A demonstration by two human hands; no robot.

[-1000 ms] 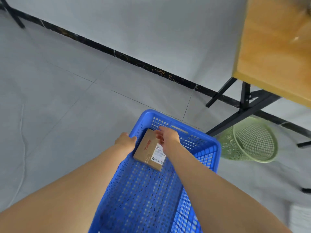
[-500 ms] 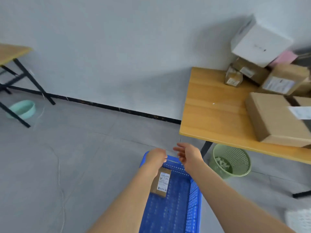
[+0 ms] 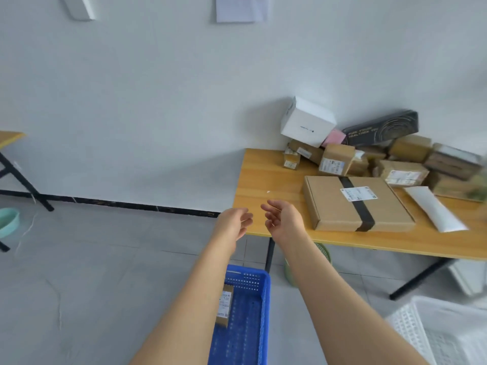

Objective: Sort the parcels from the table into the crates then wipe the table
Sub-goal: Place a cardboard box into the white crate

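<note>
Having dropped the small parcel [image 3: 225,306] (half hidden, maybe leaning) in the blue crate [image 3: 264,299], raising left hand [image 3: 233,223] and right hand [image 3: 283,219], empty and loosely spread, toward the table [image 3: 263,175] for more.

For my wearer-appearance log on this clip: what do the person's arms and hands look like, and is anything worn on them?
Both are bare. The left hand and right hand have no gloves, and no ring, watch or wristband shows. The left forearm and right forearm are uncovered down to the picture's bottom edge, so no sleeve is in view. No cables or markings show.
</note>
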